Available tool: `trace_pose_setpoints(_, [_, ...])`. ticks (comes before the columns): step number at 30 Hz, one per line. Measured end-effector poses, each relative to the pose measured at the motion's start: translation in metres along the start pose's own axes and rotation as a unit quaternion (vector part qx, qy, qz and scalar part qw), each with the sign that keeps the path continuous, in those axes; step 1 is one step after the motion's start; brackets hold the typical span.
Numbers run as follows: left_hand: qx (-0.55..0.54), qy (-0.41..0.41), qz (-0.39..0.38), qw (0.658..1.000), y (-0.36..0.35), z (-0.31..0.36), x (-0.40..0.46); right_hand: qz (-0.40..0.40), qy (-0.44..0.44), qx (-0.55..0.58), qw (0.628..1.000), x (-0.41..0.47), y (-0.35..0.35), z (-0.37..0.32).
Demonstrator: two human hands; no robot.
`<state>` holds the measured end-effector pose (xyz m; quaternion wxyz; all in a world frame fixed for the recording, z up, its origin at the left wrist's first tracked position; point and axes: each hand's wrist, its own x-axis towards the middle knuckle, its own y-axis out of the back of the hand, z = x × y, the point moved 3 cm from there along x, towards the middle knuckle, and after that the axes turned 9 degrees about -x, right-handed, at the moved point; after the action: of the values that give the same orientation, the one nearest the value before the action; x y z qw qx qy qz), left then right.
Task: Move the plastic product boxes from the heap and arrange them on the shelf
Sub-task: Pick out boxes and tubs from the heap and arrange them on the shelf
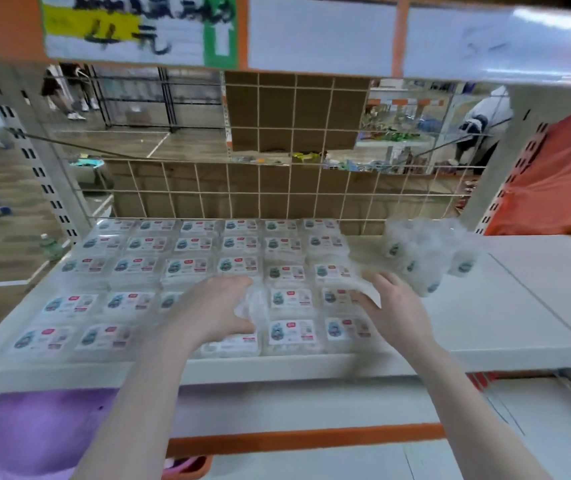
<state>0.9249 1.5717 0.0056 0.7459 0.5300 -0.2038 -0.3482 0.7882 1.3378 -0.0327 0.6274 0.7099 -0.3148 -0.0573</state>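
Left hand point(216, 306): reaches over the front edge of the shelf, fingers curled round a clear plastic box point(250, 303) in the grid, thumb on its near side; the grip looks closed on that box, though blur softens the fingertips.
Right hand point(393, 304): palm down, fingers bent onto the right-hand edge of the arranged boxes, touching a box in the outermost column; whether it clasps or only presses cannot be told.
Arranged boxes point(187, 265): labelled clear plastic boxes laid flat in rows and columns, filling the shelf beneath, between and left of both hands, back to the wire grid.
Heap point(422, 258): jumbled clear boxes, blurred, just beyond and right of the right hand, on the same shelf.
Shelf point(485, 317): white board, bare surface to the right of the right hand.
Wire grid point(277, 188): back panel beyond both hands, brown cardboard behind it.
Price signs point(138, 29): strip above the hands, handwritten characters at left.
Purple basin point(34, 431): below the shelf, under the left forearm.
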Motion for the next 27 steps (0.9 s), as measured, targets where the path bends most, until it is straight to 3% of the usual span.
trace_pose_setpoints(11, [-0.008,0.034,-0.007,0.999,-0.049,0.095,0.025,-0.086,0.085,-0.016,0.993,-0.009,-0.006,0.105])
trace_pose_setpoints(27, [-0.030,0.030,0.005,0.999,-0.067,0.116,0.041,-0.072,0.150,-0.020,0.986,-0.004,-0.019,0.100])
